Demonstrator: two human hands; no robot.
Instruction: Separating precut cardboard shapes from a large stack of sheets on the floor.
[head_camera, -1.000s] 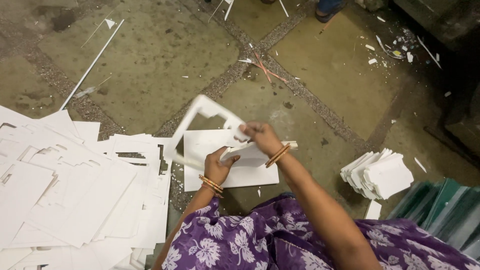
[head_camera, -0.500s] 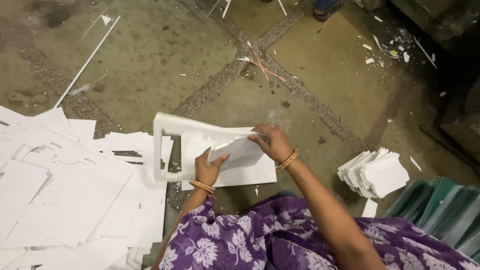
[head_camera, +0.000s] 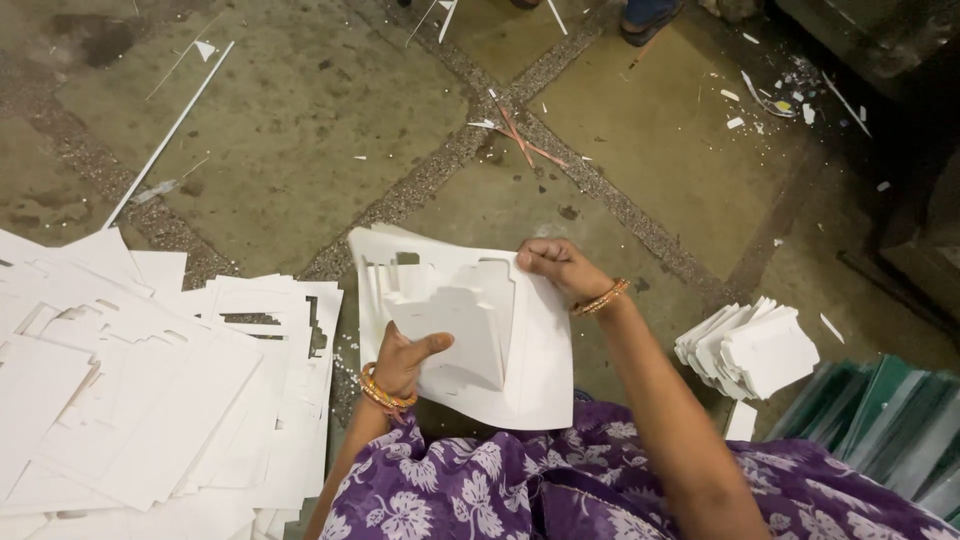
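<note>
Left hand grips one white die-cut card sheet from beneath, over the stone floor; right hand pinches its top edge. Two stacks flank it: scrap sheets, cut pieces.

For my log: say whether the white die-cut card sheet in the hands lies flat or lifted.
Lifted: white die-cut card sheet held off the floor by both hands.

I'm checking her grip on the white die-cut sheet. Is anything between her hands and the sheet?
Nothing visible. The left hand grips the white die-cut sheet at its lower left, thumb on top, and the right hand pinches its upper right edge. Both touch the card directly.
</note>
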